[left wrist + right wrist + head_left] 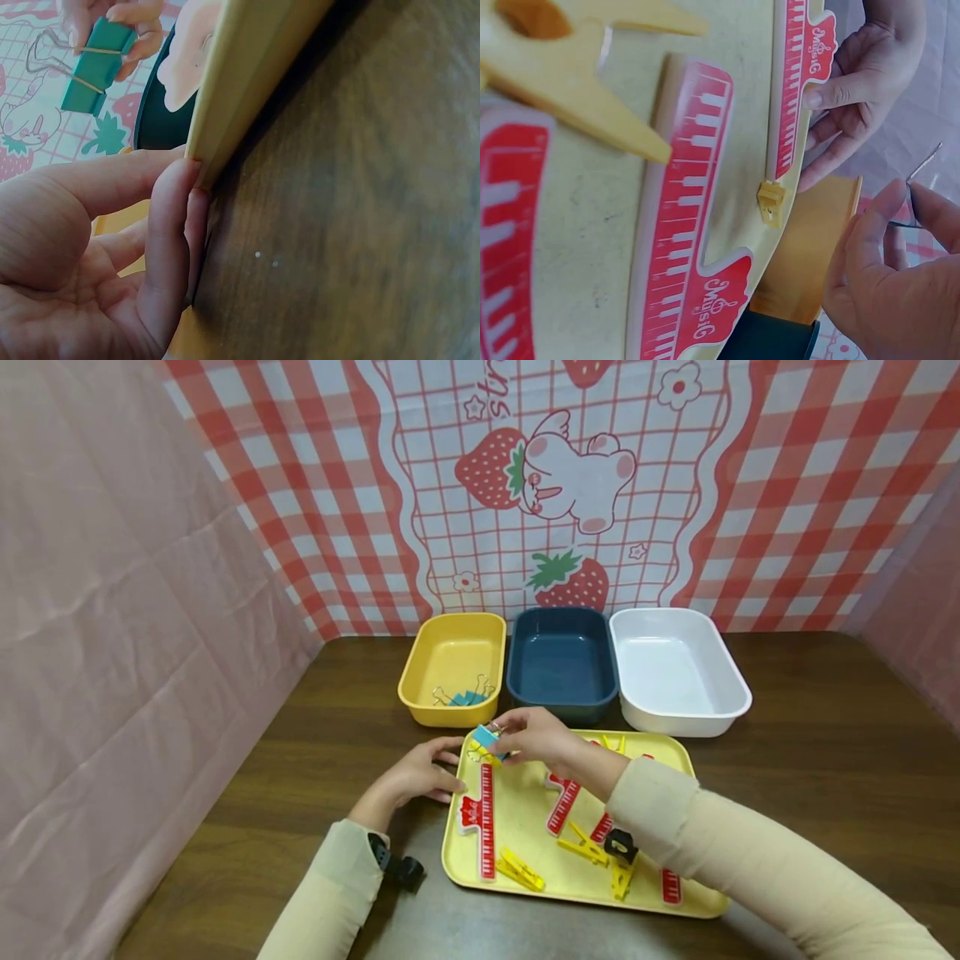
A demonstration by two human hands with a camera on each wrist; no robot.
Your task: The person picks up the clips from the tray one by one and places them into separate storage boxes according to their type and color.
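Note:
My right hand (542, 739) pinches a teal binder clip (486, 737) by its wire handle end, above the far left corner of the yellow tray (517, 810). In the left wrist view the held binder clip (94, 71) shows its broad teal body and both wire handles. My left hand (420, 770) grips the tray's left rim between thumb and fingers. On the tray beside that thumb lies a red piano-key ruler (487, 827) marked "Music". A small yellow clip (771, 202) lies at the ruler's far end, below the held binder clip.
Behind the tray stand a yellow bin (453, 652) with teal binder clips (467, 698) in it, a dark blue bin (562, 652) and a white bin (667, 660). More red rulers (562, 806) and several yellow clothespins (520, 870) lie on the tray, partly under my right forearm.

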